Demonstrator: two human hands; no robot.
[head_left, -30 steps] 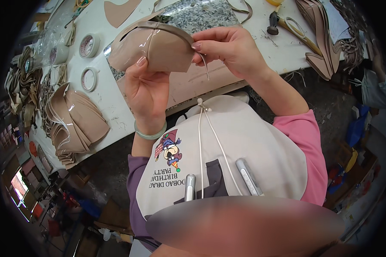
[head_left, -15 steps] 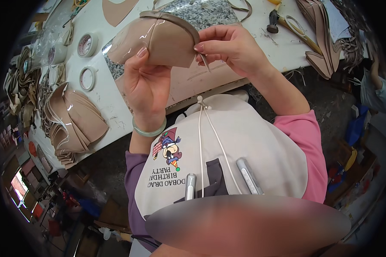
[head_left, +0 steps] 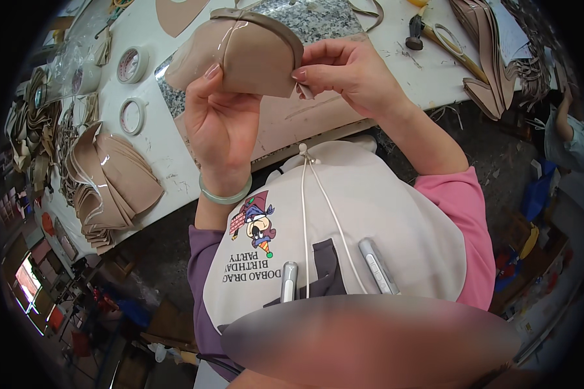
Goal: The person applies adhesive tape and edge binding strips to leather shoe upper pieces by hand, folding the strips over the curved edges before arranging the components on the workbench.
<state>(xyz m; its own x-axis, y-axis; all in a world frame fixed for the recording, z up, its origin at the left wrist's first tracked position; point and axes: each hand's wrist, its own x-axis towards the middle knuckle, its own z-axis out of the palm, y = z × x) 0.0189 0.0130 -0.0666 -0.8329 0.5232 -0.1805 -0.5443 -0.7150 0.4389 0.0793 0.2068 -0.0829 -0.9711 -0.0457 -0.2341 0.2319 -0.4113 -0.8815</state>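
A curved tan shoe upper (head_left: 259,61), with a glossy clear plastic section on its left, is held above the table. My left hand (head_left: 222,136) grips its lower left part, thumb on the front face and the other fingers hidden behind. Around the upper's top and right edge runs a darker narrow binding strip (head_left: 284,35). At the lower end of that edge my right hand (head_left: 347,74) pinches the strip between thumb and index finger. A short tail of the strip pokes out below those fingertips.
A speckled stone slab (head_left: 318,19) lies beneath the work. Stacked tan pieces (head_left: 120,175) and tape rolls (head_left: 132,65) are on the left. To the right are a hammer (head_left: 415,32) and more tan pieces (head_left: 480,52). Another person's arm (head_left: 564,123) shows at far right.
The shoe upper has risen and turned slightly, showing more of its front face. The strip's tail below my right fingertips hangs shorter than before. Both hands keep their hold.
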